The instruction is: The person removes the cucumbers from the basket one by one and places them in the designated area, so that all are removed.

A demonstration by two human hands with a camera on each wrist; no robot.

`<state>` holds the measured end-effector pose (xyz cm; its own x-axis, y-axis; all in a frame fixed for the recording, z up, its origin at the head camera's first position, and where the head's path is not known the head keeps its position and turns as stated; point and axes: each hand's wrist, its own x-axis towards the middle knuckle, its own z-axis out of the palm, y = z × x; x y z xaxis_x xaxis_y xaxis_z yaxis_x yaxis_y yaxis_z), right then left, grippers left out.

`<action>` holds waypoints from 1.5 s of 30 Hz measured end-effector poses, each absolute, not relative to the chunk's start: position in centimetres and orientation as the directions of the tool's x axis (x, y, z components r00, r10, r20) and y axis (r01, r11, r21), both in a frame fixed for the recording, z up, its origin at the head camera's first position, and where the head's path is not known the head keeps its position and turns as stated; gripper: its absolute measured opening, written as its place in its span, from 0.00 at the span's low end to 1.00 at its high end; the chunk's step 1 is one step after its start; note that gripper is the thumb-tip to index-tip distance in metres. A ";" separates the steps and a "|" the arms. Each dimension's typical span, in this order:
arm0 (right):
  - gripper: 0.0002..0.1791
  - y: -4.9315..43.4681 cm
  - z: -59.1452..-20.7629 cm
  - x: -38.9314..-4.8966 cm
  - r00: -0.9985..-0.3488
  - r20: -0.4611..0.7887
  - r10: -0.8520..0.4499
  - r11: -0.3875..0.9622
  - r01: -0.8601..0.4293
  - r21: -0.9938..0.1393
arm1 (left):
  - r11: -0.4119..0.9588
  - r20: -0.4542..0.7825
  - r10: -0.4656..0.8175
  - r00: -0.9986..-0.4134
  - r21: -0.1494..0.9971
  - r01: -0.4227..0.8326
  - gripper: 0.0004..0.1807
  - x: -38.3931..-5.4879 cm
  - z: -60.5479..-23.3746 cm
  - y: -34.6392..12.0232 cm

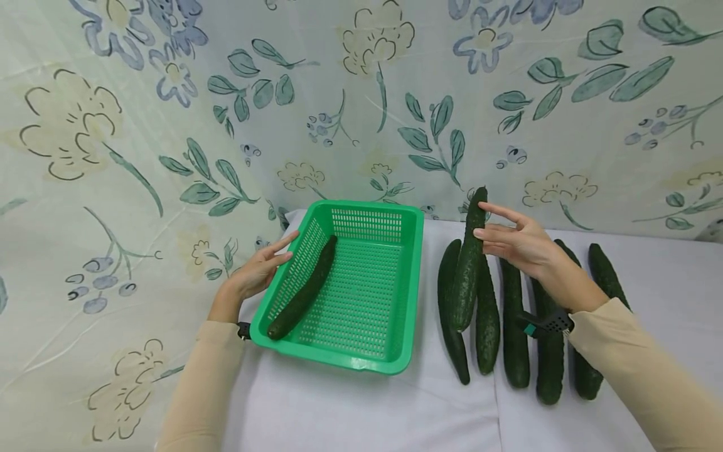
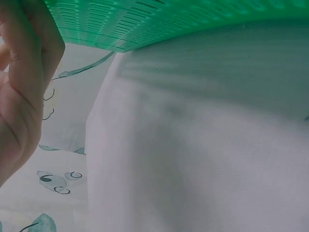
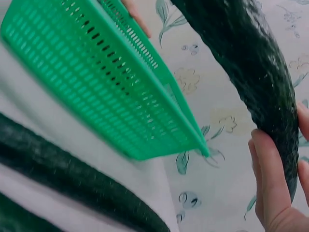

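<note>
My left hand (image 1: pixel 257 270) grips the left rim of a green perforated plastic basket (image 1: pixel 408 301), and the left wrist view shows that hand beside the basket's underside. One dark green cucumber (image 1: pixel 305 295) lies along the left inside of the basket. To the right of it, my right hand (image 1: pixel 522 248) pinches another cucumber (image 1: pixel 467 276) near its far end. The held cucumber (image 3: pixel 251 63) is raised, its near end pointing toward me. Below it on the cloth lie a curved cucumber (image 1: pixel 450 314) and a straighter one (image 1: pixel 487 326).
More cucumbers lie side by side under and beyond my right forearm, including one nearer (image 1: pixel 515 339) and one at the far right (image 1: pixel 607 273). A white cloth (image 1: pixel 361 408) covers the table. A floral curtain (image 1: pixel 361 113) hangs behind and along the left.
</note>
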<state>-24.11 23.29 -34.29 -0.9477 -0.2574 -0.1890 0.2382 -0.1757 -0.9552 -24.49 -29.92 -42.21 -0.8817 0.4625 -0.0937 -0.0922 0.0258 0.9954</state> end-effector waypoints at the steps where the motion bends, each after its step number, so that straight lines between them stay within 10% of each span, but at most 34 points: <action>1: 0.44 23.7 -34.4 -24.1 -0.946 -0.181 -0.269 -0.158 0.228 -0.961 | 0.033 -0.095 0.462 -0.882 0.995 -0.090 0.32 -24.5 -42.2 -29.9; 12: 0.33 27.4 -36.4 -23.4 -0.918 -0.009 -0.397 -0.145 0.073 -0.987 | 0.026 -0.106 0.450 -0.887 0.994 -0.106 0.31 -24.5 -42.5 -30.0; 45: 0.41 40.6 -40.1 -20.9 -0.969 -0.039 -0.245 0.271 -0.030 -0.962 | -0.002 -0.139 0.437 -0.889 0.988 -0.155 0.32 -23.8 -41.3 -29.4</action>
